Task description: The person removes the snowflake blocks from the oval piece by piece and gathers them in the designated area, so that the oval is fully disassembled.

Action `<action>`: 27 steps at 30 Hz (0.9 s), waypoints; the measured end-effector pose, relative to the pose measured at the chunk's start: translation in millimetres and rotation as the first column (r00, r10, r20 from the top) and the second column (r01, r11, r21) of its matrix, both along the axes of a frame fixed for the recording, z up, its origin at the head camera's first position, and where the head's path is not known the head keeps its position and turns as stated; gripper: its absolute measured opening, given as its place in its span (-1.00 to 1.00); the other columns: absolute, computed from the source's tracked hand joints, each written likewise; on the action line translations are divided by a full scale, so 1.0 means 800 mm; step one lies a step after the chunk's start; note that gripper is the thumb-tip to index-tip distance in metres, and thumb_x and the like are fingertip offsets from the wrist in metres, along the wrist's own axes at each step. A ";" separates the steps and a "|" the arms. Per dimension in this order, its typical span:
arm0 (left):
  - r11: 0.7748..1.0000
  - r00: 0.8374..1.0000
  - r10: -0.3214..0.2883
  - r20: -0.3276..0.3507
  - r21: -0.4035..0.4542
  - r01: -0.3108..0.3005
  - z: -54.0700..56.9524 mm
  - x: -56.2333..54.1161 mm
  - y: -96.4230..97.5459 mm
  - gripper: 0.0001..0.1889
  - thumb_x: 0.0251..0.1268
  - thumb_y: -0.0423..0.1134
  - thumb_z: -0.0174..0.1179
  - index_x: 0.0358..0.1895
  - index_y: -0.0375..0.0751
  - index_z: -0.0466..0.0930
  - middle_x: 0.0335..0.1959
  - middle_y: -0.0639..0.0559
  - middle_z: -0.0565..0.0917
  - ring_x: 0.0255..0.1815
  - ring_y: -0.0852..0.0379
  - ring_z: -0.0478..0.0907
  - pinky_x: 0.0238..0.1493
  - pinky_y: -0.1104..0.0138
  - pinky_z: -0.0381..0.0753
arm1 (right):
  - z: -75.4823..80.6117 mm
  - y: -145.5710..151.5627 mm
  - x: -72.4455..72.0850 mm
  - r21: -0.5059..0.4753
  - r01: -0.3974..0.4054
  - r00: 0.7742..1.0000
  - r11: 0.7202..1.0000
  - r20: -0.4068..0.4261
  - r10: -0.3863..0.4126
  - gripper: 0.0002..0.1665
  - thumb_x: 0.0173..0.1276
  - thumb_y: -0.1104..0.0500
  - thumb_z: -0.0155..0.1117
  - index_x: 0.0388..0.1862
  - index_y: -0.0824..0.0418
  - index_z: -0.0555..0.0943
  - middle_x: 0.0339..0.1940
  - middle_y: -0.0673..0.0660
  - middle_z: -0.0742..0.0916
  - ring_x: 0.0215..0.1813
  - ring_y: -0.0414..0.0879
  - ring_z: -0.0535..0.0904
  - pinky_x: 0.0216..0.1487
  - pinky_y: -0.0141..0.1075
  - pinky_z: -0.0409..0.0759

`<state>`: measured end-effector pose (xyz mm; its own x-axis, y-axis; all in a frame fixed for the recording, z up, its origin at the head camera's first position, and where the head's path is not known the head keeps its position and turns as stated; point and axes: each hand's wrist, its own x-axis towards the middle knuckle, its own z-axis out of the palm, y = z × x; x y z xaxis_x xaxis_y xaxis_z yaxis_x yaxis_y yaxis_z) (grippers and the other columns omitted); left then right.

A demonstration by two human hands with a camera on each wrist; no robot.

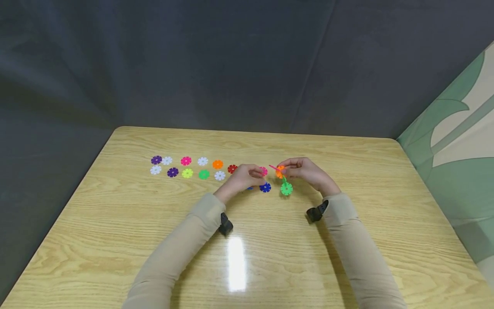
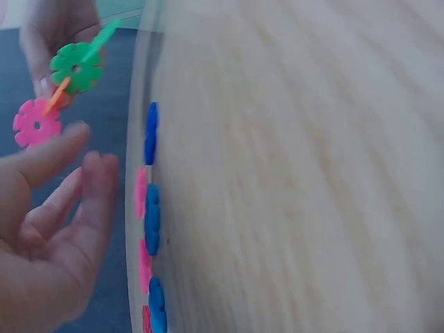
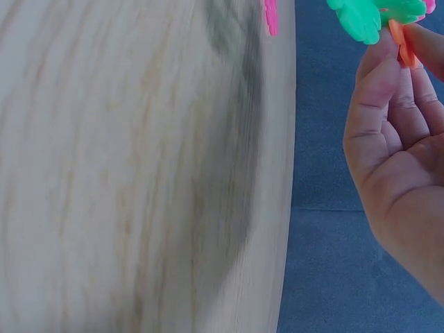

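Observation:
In the head view my right hand [image 1: 308, 172] pinches an orange notched plastic disc [image 1: 280, 172] between thumb and fingers, above the table. A pink disc [image 2: 37, 125] and a green disc [image 2: 75, 67] are joined to it, and another green disc [image 1: 286, 189] hangs lowest. My left hand [image 1: 247, 177] is held over the loose discs, left of this joined piece. The left wrist view shows its thumb and fingers [image 2: 100, 187] spread apart with nothing between them. Its thumb tip is close to the pink disc; whether they touch I cannot tell.
Loose notched discs lie in two rows on the wooden table [image 1: 115, 223], among them a purple disc [image 1: 173, 172], an orange disc [image 1: 218, 164] and a dark blue disc [image 1: 265, 187]. Behind the table's far edge hangs a dark curtain [image 1: 231, 64].

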<state>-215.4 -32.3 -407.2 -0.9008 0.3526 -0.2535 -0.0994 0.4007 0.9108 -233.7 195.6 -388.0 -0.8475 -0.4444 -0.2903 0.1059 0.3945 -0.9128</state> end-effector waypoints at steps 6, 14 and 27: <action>0.990 0.999 -0.017 0.033 0.141 0.012 0.008 0.002 -0.001 -0.44 0.26 -0.13 0.27 0.29 -0.25 0.40 0.22 -0.13 0.52 0.05 -0.02 0.61 0.06 0.25 0.65 | -0.002 -0.007 0.001 -0.018 -0.020 1.000 1.000 0.023 0.021 -0.57 0.38 0.24 0.14 0.15 0.46 0.47 -0.33 -0.16 0.72 -0.25 -0.28 0.62 0.02 -0.25 0.62; 0.993 1.000 0.001 0.026 0.116 -0.004 0.010 0.002 0.003 -0.57 0.31 -0.01 0.20 0.09 -0.25 0.53 -0.05 -0.15 0.66 -0.11 -0.01 0.63 -0.01 0.25 0.66 | -0.003 -0.013 0.003 0.010 -0.051 0.999 0.999 0.009 0.051 -0.59 0.42 0.20 0.12 0.14 0.43 0.49 -0.32 -0.19 0.71 -0.22 -0.28 0.61 0.04 -0.30 0.56; 0.989 0.999 -0.021 0.048 0.150 0.013 0.010 0.001 0.005 -0.61 0.32 -0.07 0.20 0.06 -0.26 0.57 -0.03 -0.17 0.68 -0.02 -0.05 0.64 0.03 0.25 0.66 | -0.001 -0.016 0.002 0.052 -0.031 0.999 0.998 -0.006 0.032 -0.66 0.41 0.17 0.18 0.04 0.38 0.57 -0.36 -0.16 0.72 -0.16 -0.25 0.62 0.04 -0.29 0.58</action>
